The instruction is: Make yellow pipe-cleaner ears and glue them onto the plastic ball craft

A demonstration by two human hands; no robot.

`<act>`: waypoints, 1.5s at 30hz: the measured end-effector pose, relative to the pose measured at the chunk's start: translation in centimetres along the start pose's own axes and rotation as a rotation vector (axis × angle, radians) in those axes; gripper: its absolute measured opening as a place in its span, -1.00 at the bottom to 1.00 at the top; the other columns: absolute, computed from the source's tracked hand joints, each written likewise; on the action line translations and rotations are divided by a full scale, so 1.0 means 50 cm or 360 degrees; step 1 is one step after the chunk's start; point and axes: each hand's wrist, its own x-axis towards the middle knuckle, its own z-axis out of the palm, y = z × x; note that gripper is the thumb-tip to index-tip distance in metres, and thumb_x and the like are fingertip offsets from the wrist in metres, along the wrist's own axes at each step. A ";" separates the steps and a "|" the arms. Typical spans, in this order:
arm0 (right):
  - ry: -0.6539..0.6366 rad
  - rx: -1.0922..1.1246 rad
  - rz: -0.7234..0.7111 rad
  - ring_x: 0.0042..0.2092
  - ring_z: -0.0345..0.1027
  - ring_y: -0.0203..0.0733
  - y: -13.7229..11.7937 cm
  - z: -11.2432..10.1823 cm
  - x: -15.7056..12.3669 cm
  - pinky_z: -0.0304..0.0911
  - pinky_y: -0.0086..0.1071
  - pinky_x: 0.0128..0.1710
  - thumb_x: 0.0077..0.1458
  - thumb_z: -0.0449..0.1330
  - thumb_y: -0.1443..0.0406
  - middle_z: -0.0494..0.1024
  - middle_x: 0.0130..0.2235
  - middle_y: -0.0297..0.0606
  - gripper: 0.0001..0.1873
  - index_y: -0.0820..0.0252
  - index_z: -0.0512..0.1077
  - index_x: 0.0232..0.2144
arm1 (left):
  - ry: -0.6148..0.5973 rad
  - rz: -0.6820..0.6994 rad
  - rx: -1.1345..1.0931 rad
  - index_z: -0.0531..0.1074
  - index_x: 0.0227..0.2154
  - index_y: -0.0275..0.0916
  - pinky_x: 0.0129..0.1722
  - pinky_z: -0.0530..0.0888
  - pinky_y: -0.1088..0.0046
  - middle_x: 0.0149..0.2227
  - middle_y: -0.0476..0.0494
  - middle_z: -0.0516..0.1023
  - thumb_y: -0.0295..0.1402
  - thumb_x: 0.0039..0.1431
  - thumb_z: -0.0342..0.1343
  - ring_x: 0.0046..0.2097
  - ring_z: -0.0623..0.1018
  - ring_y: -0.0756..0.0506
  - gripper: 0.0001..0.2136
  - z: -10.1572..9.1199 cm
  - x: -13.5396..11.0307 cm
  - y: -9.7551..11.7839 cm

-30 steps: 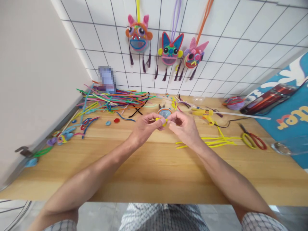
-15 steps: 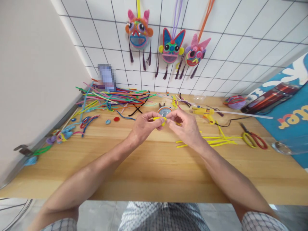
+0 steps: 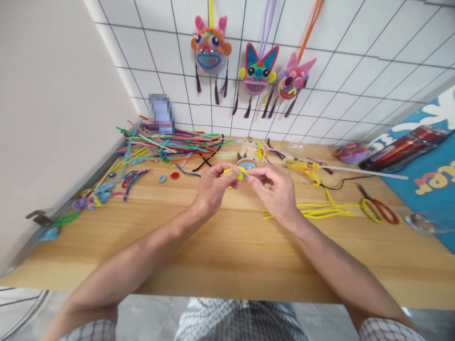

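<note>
A bent yellow pipe cleaner [image 3: 241, 174] is held between my two hands above the middle of the table. My left hand [image 3: 214, 185] pinches its coiled part between thumb and fingers. With thumb and forefinger, my right hand [image 3: 273, 187] grips the other end, close to the left fingertips. Just behind the fingers sits a clear rounded piece with an orange-and-white rim [image 3: 247, 164], partly hidden by my hands. More yellow pipe cleaners [image 3: 316, 211] lie to the right of my right wrist.
Many coloured pipe cleaners [image 3: 174, 142] are heaped at the back left. A yellow glue gun [image 3: 305, 168], scissors [image 3: 378, 208] and a dark red flask [image 3: 405, 147] are at the right. Several decorated masks [image 3: 211, 49] hang on the tiled wall. A red disc [image 3: 174, 175] lies left of my hands.
The view has shifted slightly. My right fingers have moved a little away from the left ones, and more of the yellow pipe cleaner shows between them.
</note>
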 end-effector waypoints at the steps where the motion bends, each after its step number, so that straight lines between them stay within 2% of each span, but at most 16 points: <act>1: 0.0015 0.0002 0.0010 -0.35 0.45 -0.21 0.000 0.002 -0.002 0.38 -0.31 -0.32 0.25 0.32 0.23 0.67 -0.33 -0.27 -0.86 0.07 0.70 -0.23 | 0.0006 0.0009 -0.0011 0.57 -0.42 -0.22 -0.39 0.48 0.46 -0.49 0.00 0.61 -0.21 0.00 0.48 -0.48 0.53 0.03 -0.76 0.001 -0.001 -0.003; 10: 0.0081 0.0063 0.0037 -0.34 0.50 -0.19 0.007 0.022 -0.013 0.43 -0.29 -0.30 0.27 0.33 0.20 0.71 -0.29 -0.26 -0.85 0.04 0.71 -0.22 | 0.0010 -0.0010 -0.0113 0.56 -0.37 -0.22 -0.28 0.55 0.40 -0.43 -0.01 0.62 -0.14 0.01 0.52 -0.42 0.58 0.01 -0.68 0.005 -0.008 -0.016; 27: 0.0100 0.0197 0.0110 -0.27 0.57 -0.15 0.012 0.033 -0.020 0.44 -0.27 -0.27 0.26 0.33 0.18 0.73 -0.26 -0.23 -0.83 0.05 0.72 -0.20 | 0.0005 -0.0004 -0.0145 0.59 -0.34 -0.22 -0.23 0.56 0.41 -0.43 0.00 0.63 -0.15 0.02 0.53 -0.39 0.57 0.01 -0.69 0.011 -0.017 -0.019; 33: 0.0034 0.0341 0.0258 -0.27 0.55 -0.20 0.019 0.036 -0.016 0.45 -0.31 -0.27 0.26 0.31 0.18 0.72 -0.22 -0.25 -0.80 0.06 0.71 -0.16 | 0.0038 -0.0003 -0.0180 0.60 -0.33 -0.21 -0.27 0.55 0.43 -0.36 0.00 0.65 -0.14 0.01 0.53 -0.39 0.58 0.03 -0.69 0.011 -0.014 -0.015; 38: 0.0033 0.0488 0.0417 -0.33 0.51 -0.24 0.018 0.045 -0.015 0.44 -0.35 -0.32 0.17 0.37 0.15 0.66 -0.31 -0.32 -0.78 0.11 0.63 -0.18 | 0.0069 0.0033 -0.0137 0.60 -0.34 -0.18 -0.33 0.50 0.45 -0.38 0.03 0.64 -0.12 0.02 0.52 -0.43 0.53 0.05 -0.70 0.009 -0.011 -0.017; 45: 0.0040 0.0629 0.0445 -0.30 0.55 -0.25 0.008 0.048 -0.013 0.47 -0.35 -0.25 0.11 0.38 0.18 0.66 -0.31 -0.33 -0.78 0.11 0.57 -0.20 | 0.0071 0.0065 -0.0133 0.61 -0.34 -0.18 -0.31 0.51 0.43 -0.40 0.04 0.63 -0.13 0.02 0.52 -0.42 0.54 0.04 -0.71 0.009 -0.009 -0.016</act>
